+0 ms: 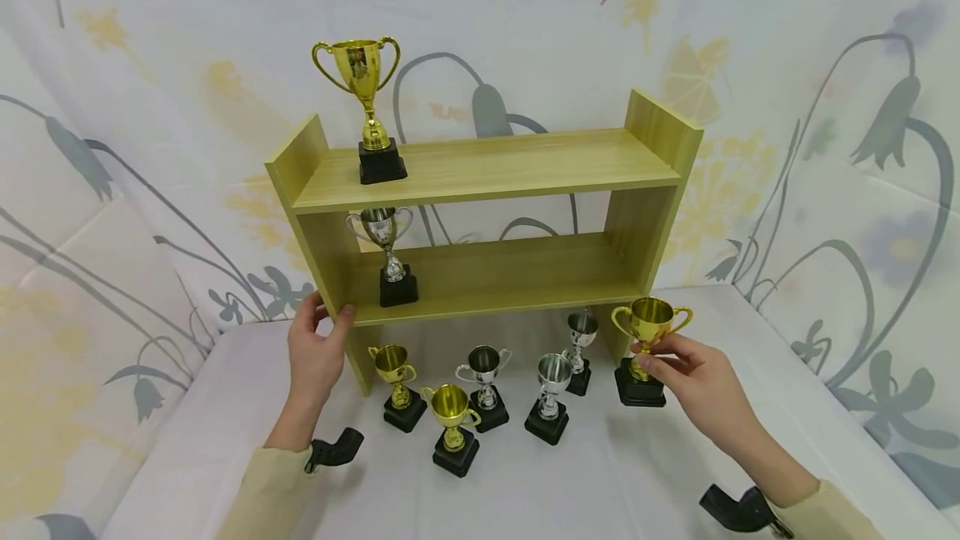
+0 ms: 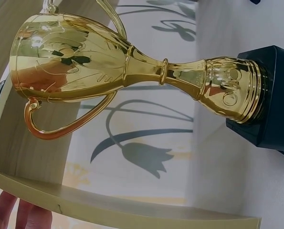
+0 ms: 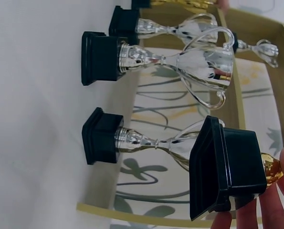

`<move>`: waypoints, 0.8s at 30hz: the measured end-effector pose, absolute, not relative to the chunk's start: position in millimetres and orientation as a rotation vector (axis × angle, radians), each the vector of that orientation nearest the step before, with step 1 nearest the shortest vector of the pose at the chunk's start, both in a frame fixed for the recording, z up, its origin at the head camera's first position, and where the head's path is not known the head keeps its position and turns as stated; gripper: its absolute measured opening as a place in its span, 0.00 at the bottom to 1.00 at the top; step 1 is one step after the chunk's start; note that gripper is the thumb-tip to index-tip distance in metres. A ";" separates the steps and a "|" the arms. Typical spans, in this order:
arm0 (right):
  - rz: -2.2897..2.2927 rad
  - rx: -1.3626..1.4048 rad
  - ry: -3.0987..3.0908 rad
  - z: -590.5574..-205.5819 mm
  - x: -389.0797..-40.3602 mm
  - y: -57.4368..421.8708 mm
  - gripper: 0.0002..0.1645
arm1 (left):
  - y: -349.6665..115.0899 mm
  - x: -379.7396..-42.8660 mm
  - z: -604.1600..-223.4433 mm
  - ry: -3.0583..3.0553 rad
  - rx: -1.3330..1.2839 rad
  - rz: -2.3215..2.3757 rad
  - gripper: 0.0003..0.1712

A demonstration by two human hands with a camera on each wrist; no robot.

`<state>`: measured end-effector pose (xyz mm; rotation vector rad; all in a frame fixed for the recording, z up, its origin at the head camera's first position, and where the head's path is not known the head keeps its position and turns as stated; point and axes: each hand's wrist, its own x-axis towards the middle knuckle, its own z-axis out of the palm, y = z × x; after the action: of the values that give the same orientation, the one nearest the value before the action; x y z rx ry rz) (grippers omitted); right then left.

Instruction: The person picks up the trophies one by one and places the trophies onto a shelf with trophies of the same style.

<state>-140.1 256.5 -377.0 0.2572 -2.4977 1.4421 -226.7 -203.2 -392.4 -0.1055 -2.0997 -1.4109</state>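
My right hand pinches a gold trophy cup by its stem, raised at the right front of the wooden shelf. In the right wrist view its black base tilts toward the camera, with fingers round the gold stem. My left hand grips the left side panel of the shelf near the middle board. On the top board stands a large gold trophy; a silver trophy stands below it on the middle board, at the left.
Two gold trophies stand on the white table before the shelf, at the left. Several silver trophies are beside them and under the middle board. A flower-printed cloth hangs behind.
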 end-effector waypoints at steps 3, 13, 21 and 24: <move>1.442 0.261 -2.495 -375.4 -139.8 255.9 0.14 | -202.4 -226.7 -392.4 -2.101 -0.112 -1.406 0.23; 1.445 0.297 -2.455 -369.7 -143.4 250.8 0.11 | -203.7 -225.3 -391.7 -2.109 -0.108 -1.398 0.24; 1.388 0.311 -2.411 -366.8 -145.5 249.6 0.11 | -203.1 -225.3 -392.2 -2.120 -0.106 -1.393 0.24; 1.377 0.307 -2.406 -365.0 -145.9 248.7 0.11 | -202.8 -226.0 -392.7 -2.126 -0.103 -1.393 0.24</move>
<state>-145.9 248.7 -365.0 0.3065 -2.4059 1.3769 -226.0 -202.8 -392.7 -0.1029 -2.1261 -1.3933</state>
